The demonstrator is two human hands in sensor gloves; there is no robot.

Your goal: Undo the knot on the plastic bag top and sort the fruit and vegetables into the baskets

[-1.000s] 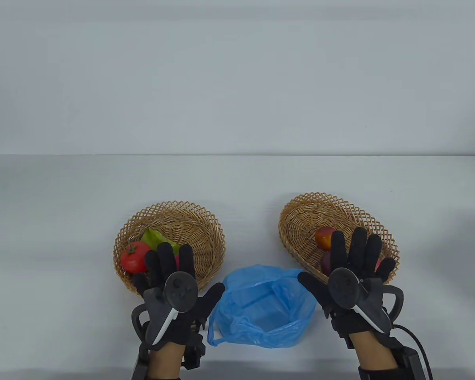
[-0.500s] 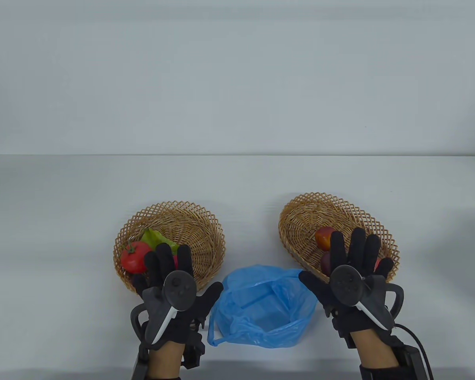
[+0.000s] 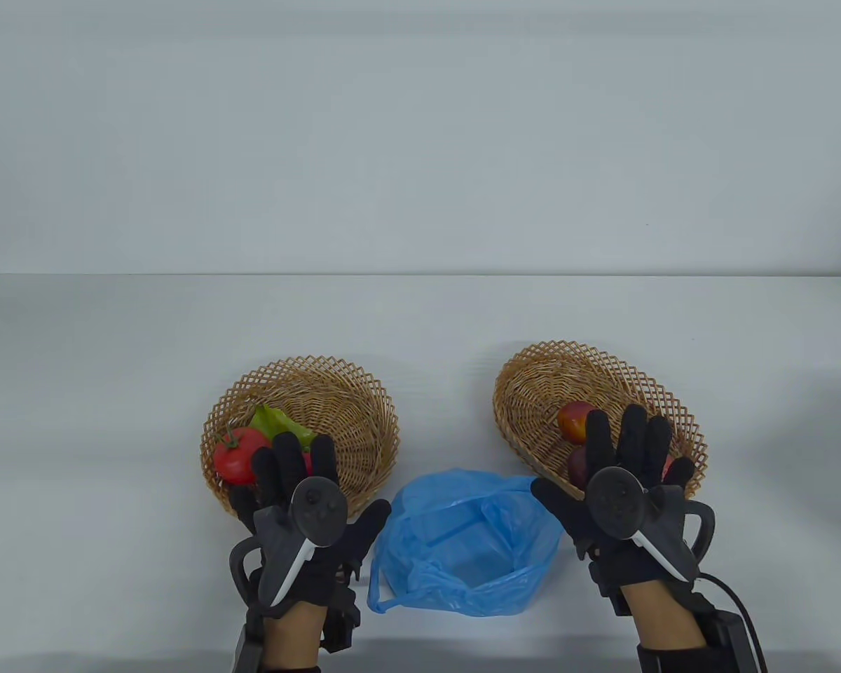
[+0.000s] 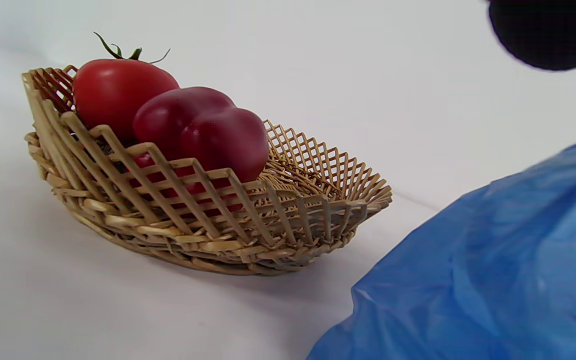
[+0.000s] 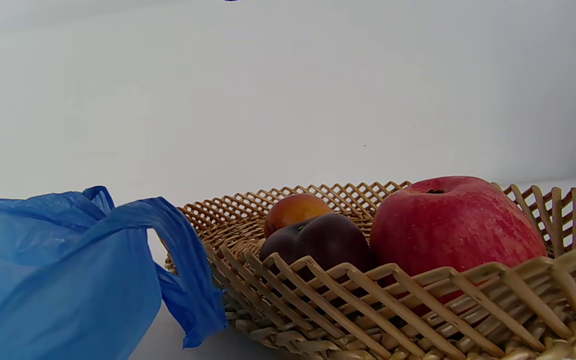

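The blue plastic bag [image 3: 462, 554] lies open and slack between two wicker baskets. The left basket [image 3: 368, 413] holds a red tomato [image 3: 237, 454] and a green pepper [image 3: 275, 422]; the left wrist view adds a dark red pepper [image 4: 203, 130] beside the tomato [image 4: 113, 90]. The right basket [image 3: 532, 371] holds a peach [image 3: 572, 419], a dark plum [image 3: 576, 464] and a red apple [image 5: 453, 225]. My left hand [image 3: 298, 484] hovers over the left basket's near rim with straight fingers and holds nothing. My right hand [image 3: 627, 456] hovers the same way over the right basket, hiding most of the apple.
The white table [image 3: 420, 322] stretches bare behind the baskets up to a plain wall. Each hand flanks the bag [image 4: 493, 265] [image 5: 58, 270]. A black cable [image 3: 739, 610] trails from the right wrist at the table's front edge.
The left hand has drifted slightly back toward the front edge and to the left. The right hand has barely moved. Bag and produce are unchanged.
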